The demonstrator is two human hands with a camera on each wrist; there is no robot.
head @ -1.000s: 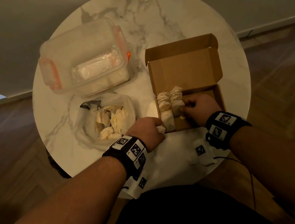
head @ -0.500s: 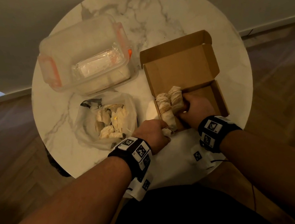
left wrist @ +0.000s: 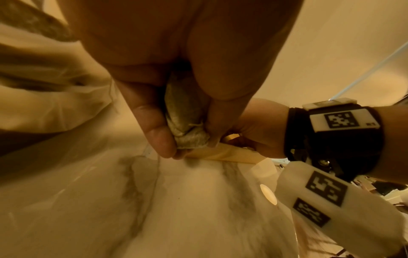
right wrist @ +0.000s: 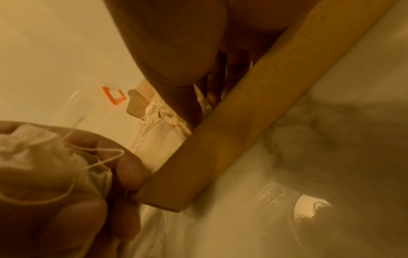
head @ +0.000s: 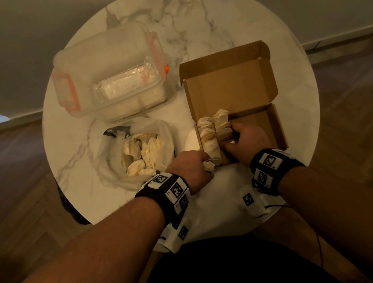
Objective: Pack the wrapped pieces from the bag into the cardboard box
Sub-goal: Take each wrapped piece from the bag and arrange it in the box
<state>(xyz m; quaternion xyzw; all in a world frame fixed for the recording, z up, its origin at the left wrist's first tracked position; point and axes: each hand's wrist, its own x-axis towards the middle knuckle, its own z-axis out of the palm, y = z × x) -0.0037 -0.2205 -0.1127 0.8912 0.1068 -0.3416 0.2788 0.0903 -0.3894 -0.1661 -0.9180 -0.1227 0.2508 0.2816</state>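
Two rows of pieces [head: 214, 134] already stand in the box [head: 275, 125], packed against its left wall; right half of the floor is bare.

Step in hand: seating a piece. Right hand [head: 246, 139] is inside the box, fingers curled on a piece in the 2nd row; exact grip can't be told, wrist view too blurred. Left hand [head: 191, 169] waits at the box's near-left corner, fingers [left wrist: 159, 132] pinching the next piece [left wrist: 186, 122].

Next move (est.): right hand clears; left piece goes in beside the 2nd row, upright, tight to its neighbour. Loose thread [right wrist: 97, 157] may snag.

Containers:
- Bag [head: 109, 160]: on the surface left of box, open, several pieces left.
- Tub [head: 105, 55]: behind bag, lidded, pale contents, type unclear.
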